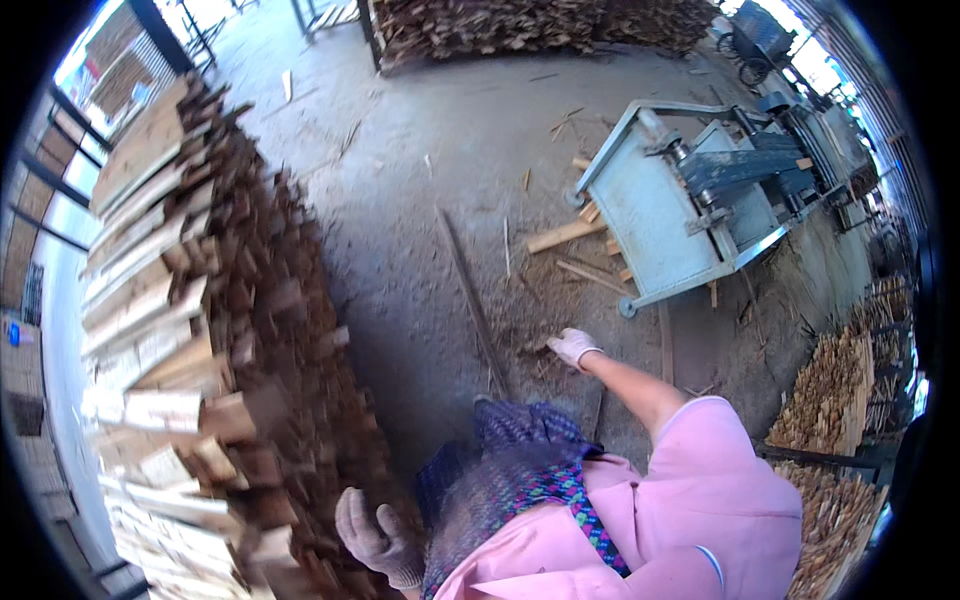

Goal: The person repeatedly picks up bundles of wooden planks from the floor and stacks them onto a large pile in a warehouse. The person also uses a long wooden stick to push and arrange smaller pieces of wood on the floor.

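Note:
My left hand (378,537), in a light knit glove, is low in the view beside the tall stack of rough wooden boards (160,305). Its fingers and thumb are apart, with nothing in them. My right hand (573,347), in a pale glove, reaches out over the dusty floor, its fingers loosely bent and no object visible in them. Nearest to that hand, a long thin dark wood strip (468,290) lies on the floor. I wear a pink top and a patterned apron (545,485).
A pale blue woodworking machine (640,230) on small wheels stands ahead on the right, with offcuts (568,235) beside it. More wood is stacked at the far side (490,28). Bundled sticks (825,395) stand at the right. Chips and slivers litter the concrete floor (400,200).

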### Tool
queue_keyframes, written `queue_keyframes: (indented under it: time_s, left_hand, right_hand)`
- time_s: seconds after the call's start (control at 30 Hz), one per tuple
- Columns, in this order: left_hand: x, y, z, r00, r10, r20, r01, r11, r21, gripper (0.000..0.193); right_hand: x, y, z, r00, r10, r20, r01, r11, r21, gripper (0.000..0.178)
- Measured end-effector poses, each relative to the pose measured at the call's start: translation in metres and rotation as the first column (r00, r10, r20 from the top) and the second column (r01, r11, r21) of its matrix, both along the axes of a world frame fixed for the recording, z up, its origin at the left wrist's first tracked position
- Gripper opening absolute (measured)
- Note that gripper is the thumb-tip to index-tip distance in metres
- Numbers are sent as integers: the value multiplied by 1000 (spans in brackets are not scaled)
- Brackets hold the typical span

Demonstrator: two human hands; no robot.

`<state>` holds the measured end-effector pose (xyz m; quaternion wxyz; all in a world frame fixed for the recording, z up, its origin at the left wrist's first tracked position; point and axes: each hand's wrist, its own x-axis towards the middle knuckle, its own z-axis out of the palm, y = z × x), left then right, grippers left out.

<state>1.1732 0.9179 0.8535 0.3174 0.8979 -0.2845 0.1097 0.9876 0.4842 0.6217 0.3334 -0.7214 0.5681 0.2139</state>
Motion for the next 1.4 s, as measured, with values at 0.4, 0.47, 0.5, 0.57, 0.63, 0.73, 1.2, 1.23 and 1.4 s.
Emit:
queue_keyframes:
  time_s: [0.4, 0.47, 0.5, 0.57, 0.63, 0.73, 1.2, 1.23, 1.4]
  left_hand:
    - [222, -243, -58, 838, -489, -241, 488, 870, -69, 31]
    - [260, -281, -54, 815, -537, -217, 535, 842, -76, 35]
    - [285, -294, -58, 818, -540, -198, 537, 840, -76, 41]
    - [326, -338, -60, 791, -569, -225, 547, 822, -158, 41]
    - [352, -369, -63, 735, -588, -338, 533, 809, -249, 31]
    - [375, -434, -57, 672, -625, -396, 541, 780, -313, 30]
    - [410, -729, -110, 604, -611, -511, 750, 653, 107, 35]
    - [421, -747, -131, 601, -545, -584, 711, 698, 80, 34]
    - [480, -784, -275, 414, -91, -906, 562, 808, 176, 34]
  right_hand:
    - [62, -56, -41, 999, -35, 36, 23, 958, 287, 65]
    - [59, -36, -54, 985, -151, -78, 167, 941, 295, 74]
    - [88, -27, -28, 988, -110, -107, 131, 967, 220, 76]
    - [90, -38, -51, 985, -158, -62, 168, 960, 223, 74]
    - [104, -41, -63, 967, -246, 63, 232, 957, 174, 71]
    - [117, -89, -76, 897, -430, 104, 427, 903, 47, 71]
    - [196, -344, -123, 731, -682, 3, 650, 698, 300, 77]
    - [205, -378, -128, 748, -661, 59, 620, 728, 292, 75]
    - [217, -586, -67, 710, -688, 150, 648, 722, 243, 59]
